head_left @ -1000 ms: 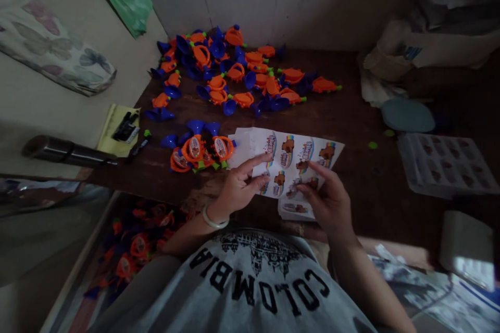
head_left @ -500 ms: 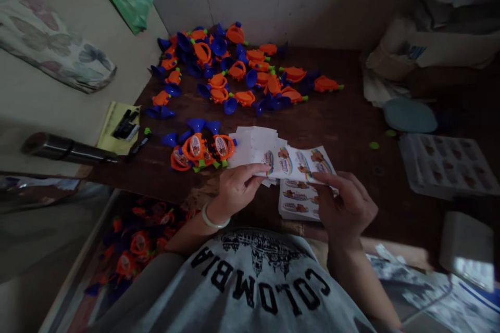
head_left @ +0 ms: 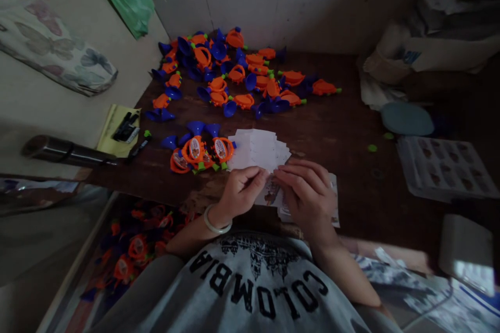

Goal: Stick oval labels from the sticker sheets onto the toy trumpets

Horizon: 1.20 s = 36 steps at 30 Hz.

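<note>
My left hand (head_left: pixel 241 190) pinches a sticker sheet (head_left: pixel 269 195) at its upper edge, thumb against forefinger. My right hand (head_left: pixel 310 197) meets it fingertip to fingertip, closed at the same edge; its fingers hide much of the sheet. Just beyond both hands lies a fanned pile of white backing papers (head_left: pixel 253 148). A stack of sticker sheets (head_left: pixel 335 202) is partly covered by my right hand. To the left sit several orange and blue toy trumpets (head_left: pixel 195 150) with oval stickers on them.
Many more toy trumpets (head_left: pixel 238 73) without visible stickers are heaped at the back of the brown table (head_left: pixel 324 130). Others fill a container (head_left: pixel 135 250) below left. A dark cylinder (head_left: pixel 66 150), yellow pad (head_left: pixel 111 130) and clear-bagged sticker sheets (head_left: pixel 445 166) lie at the sides.
My right hand has moved left to meet my left hand. The sticker strip, stretched flat between the hands before, is now mostly hidden at their fingertips.
</note>
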Motion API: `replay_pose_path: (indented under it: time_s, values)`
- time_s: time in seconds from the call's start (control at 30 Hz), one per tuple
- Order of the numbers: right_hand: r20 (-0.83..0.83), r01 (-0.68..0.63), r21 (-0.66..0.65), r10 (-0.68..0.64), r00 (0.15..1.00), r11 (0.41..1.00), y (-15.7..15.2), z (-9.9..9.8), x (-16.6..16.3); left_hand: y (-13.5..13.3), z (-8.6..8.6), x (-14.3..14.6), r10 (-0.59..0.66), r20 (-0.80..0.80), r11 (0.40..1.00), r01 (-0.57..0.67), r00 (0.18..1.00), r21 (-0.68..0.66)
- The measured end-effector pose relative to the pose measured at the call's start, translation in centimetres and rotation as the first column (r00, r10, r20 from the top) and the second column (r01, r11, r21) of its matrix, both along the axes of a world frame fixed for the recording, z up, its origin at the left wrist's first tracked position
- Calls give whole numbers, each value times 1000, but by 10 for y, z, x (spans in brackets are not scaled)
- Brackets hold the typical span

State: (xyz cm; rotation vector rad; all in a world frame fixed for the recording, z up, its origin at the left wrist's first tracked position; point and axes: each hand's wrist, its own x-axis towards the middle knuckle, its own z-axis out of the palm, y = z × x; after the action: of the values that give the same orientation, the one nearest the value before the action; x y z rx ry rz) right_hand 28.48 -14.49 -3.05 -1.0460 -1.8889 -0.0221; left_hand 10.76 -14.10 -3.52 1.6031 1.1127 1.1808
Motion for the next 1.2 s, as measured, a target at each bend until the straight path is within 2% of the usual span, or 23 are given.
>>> replay_pose_path:
  time_s: [0.07,0.13,0.2,0.23,0.27,0.33,0.37,0.4,0.43,0.5,0.57,0.73,0.8,0.87,0.93,1.0,1.03,1.07,1.1,1.13,1.2]
  values:
    - [13,-36,88,35,999,995,-3,2,0,1,1,-3,26,66,993,-18,997,-117]
    - [50,-247,83,244,969,965,-9,8,3,5,1,-7,128,109,975,-105,986,-195]
    - [-16,-528,33,529,849,849,-15,15,8,10,0,-11,247,121,951,-216,962,-220]
    - [-88,-595,29,595,799,803,-17,18,10,13,-1,-13,280,116,946,-254,953,-201]
    - [-159,-581,37,579,799,813,-16,20,12,14,-1,-15,292,109,948,-273,950,-161]
    - [-218,-360,34,358,908,933,-12,21,15,15,-2,-16,261,85,965,-258,962,-49]
    - [-186,-217,-6,212,959,976,-8,19,16,15,-2,-15,235,69,972,-236,969,4]
    - [-121,-109,-55,102,987,992,-3,17,15,14,-2,-14,211,54,976,-213,976,47]
    - [-50,-51,-98,46,998,994,1,14,14,13,-2,-13,185,40,979,-188,982,78]
    - [40,-38,-136,44,998,990,7,7,11,11,-2,-11,141,20,984,-142,990,111]
    - [59,-42,-91,48,997,995,9,-3,8,11,-4,-10,129,32,988,-131,991,87]
    - [61,-60,81,55,997,995,13,-32,14,16,-16,-7,183,220,975,-150,958,-161]
    - [71,-100,115,93,993,988,13,-37,18,19,-20,-6,195,238,967,-146,952,-210]
    - [86,-162,138,151,985,977,9,-31,19,25,-24,-7,215,216,962,-168,952,-216]
    - [110,-304,146,290,951,942,0,-15,14,36,-30,-11,232,162,962,-201,959,-186]
    - [127,-525,105,512,850,845,-6,2,8,53,-40,-16,207,26,971,-202,978,-131]
    - [119,-599,76,590,799,797,-4,7,5,62,-46,-19,182,-59,977,-187,982,-106]
    - [91,-624,48,618,781,780,3,10,4,71,-52,-21,152,-142,982,-165,978,-88]
    - [63,-580,33,577,814,814,17,8,4,78,-59,-23,121,-209,987,-141,970,-82]
    - [7,-429,37,429,903,903,38,3,5,84,-65,-24,101,-252,989,-125,962,-83]
    - [-83,-224,23,225,971,974,96,-17,11,91,-74,-24,95,-321,990,-124,942,-71]
